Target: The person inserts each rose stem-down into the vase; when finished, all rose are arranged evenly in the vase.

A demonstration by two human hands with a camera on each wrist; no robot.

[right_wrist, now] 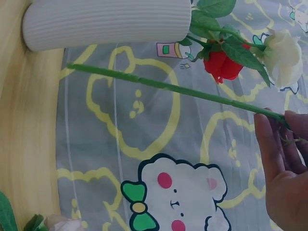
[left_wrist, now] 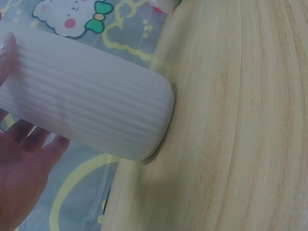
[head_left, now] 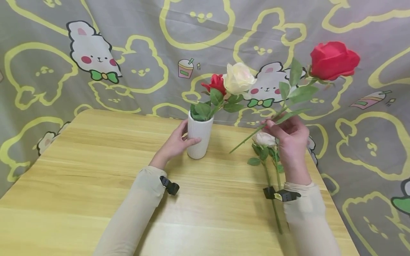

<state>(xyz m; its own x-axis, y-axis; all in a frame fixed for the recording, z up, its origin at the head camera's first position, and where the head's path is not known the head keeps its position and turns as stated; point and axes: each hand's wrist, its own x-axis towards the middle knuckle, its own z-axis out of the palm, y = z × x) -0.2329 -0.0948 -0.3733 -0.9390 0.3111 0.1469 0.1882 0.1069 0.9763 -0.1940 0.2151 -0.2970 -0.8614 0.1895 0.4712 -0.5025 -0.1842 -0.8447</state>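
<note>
A white ribbed vase point(head_left: 199, 139) stands upright on the table, with a red rose point(head_left: 214, 84) and a cream-white rose point(head_left: 238, 79) in it, both leaning right. My left hand point(head_left: 175, 143) grips the vase from its left side, thumb across the front. Right of the vase, my right hand point(head_left: 292, 140) pinches the stem of a large red rose point(head_left: 334, 61). That rose is tilted, bloom up to the right, and its bare stem end point(right_wrist: 72, 66) hangs apart from the vase in the right wrist view.
Under my right arm a pale rose point(head_left: 264, 139) lies on the wooden table point(head_left: 96, 170). A second stem point(head_left: 278, 176) lies beside it, its bloom mostly hidden by my hand. A grey cartoon-print curtain point(head_left: 137, 21) hangs behind the table's far edge.
</note>
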